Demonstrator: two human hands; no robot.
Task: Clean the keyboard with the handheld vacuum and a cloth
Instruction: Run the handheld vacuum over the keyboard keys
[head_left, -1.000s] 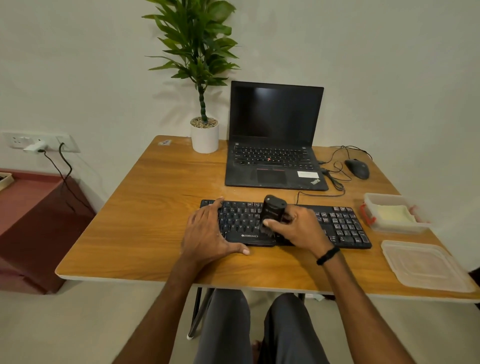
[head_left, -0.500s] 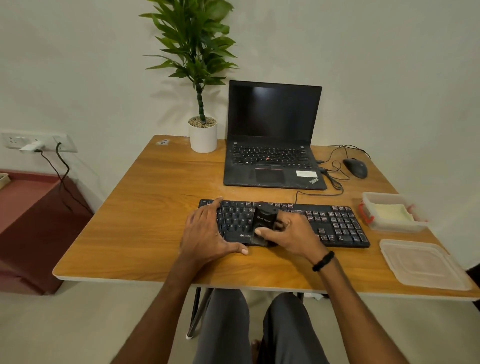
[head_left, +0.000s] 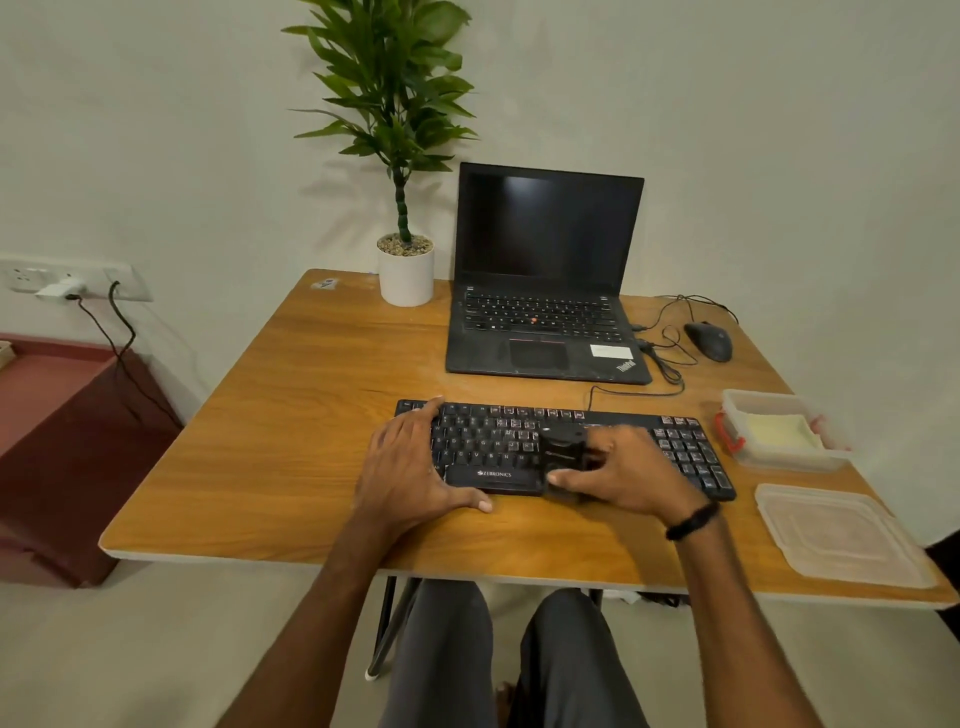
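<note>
1. The left hand (head_left: 410, 467) lies flat with relaxed fingers over the left end of the Zebronics keyboard (head_left: 493, 447). It grasps nothing and only steadies the board.
2. The keyboard's long axis runs left to right, and the handheld vacuum (head_left: 563, 456) sits on the keys at about mid-length.
3. The right hand (head_left: 631, 475) curls round the vacuum and grips it from the keyboard's right side.
4. The number-pad end lies right of the grip, so a sweep probably heads that way. The yellow cloth (head_left: 776, 431) lies in a clear tub (head_left: 779, 460) past the keyboard's right end, nearer the right hand.

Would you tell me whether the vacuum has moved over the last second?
Yes: the vacuum has slid right, away from the logo on the keyboard.
</note>
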